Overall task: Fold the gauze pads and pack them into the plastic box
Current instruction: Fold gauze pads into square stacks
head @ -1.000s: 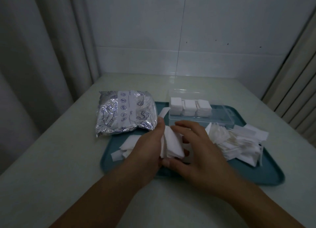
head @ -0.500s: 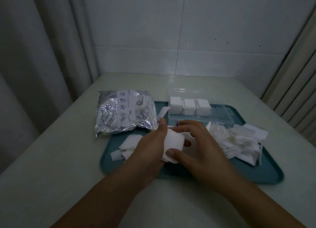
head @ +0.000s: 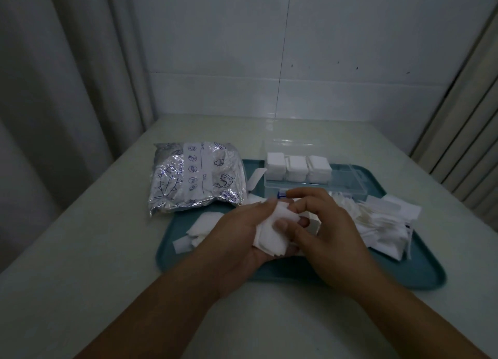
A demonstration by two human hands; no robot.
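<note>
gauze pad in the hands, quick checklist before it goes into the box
1. Gauze pad held by both the left hand and the right hand: ok.
2. Fold finished and square: not ok, edges look loose.
3. Plastic box open: ok.
4. Free room in the box beside the three packed stacks: ok, right part looks empty.
5. Path to the box over the tray: ok.
6. Firmness of the grip: cannot tell.

Pale table (head: pixel 80 251) bearing a teal tray (head: pixel 420 275) and a silver foil bag (head: pixel 194 178).
</note>
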